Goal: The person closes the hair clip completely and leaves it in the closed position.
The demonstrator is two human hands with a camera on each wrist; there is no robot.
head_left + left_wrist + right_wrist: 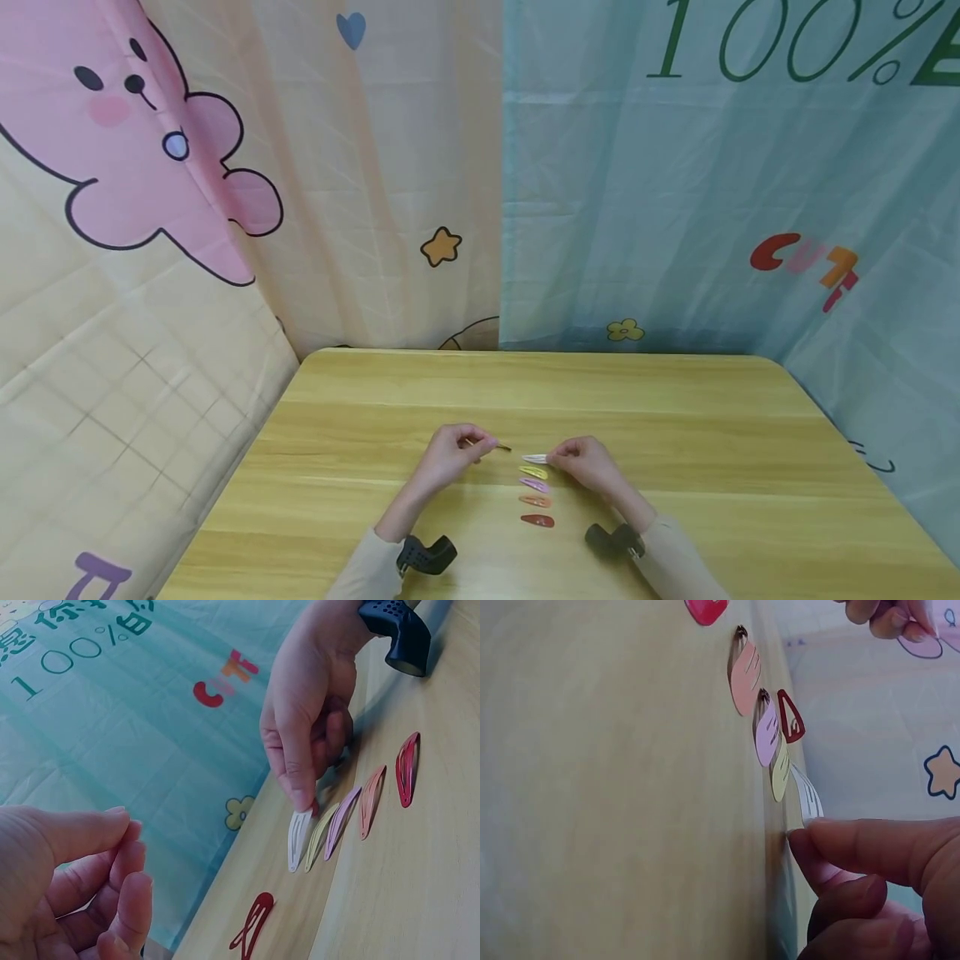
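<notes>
My right hand (588, 464) pinches one end of a white hair clip (299, 840) between thumb and forefinger. This clip is at the far end of a column of hair clips: a yellow one (533, 472), a purple one (534, 484), an orange one (535, 502) and a red one (537, 521). A dark red hair clip (791, 716) appears by itself, its two arms spread. My left hand (453, 454) is to the left of the column, raised above the table. Its thumb and forefinger tips meet, with nothing visible between them, and the other fingers curl.
The wood-grain table (360, 517) reaches back to a printed curtain (405, 167). A black wrist camera (427, 556) is strapped to my left forearm, another dark one (615, 542) to my right.
</notes>
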